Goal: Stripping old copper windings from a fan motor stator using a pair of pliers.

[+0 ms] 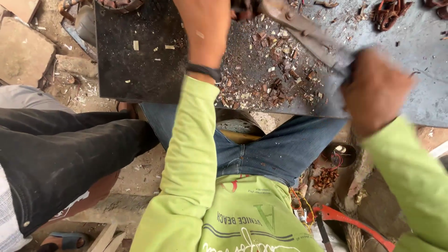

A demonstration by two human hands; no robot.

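A view straight down over a seated person in a lime-green long-sleeved top and blue jeans. Nearest the camera, low right, a red-handled tool (347,221) lies on the dirt floor beside a small heap of reddish-brown chips (325,178). To the left, another person's leg in black trousers (60,154) crowds close against the seated person's knee, leaving little open room on that side.

Across the lap sits a dark flat work board (140,70); its near edge runs just above the thighs, its left edge drops off to rubble and stone slabs. The board's left part is mostly bare, while its middle is strewn with brown and pale shavings (270,74).

The right hand (375,91), blurred, is closed in a fist around the near end of a long rusty metal lever blade (308,35) at the board's near edge; the blade slants up and left toward the top.

The left forearm, with a black wristband (204,71), stretches straight away across the board. The left hand (212,11) is cut off at the top edge, so whether its fingers are apart or closed cannot be told. More brown curls (389,11) lie far right.
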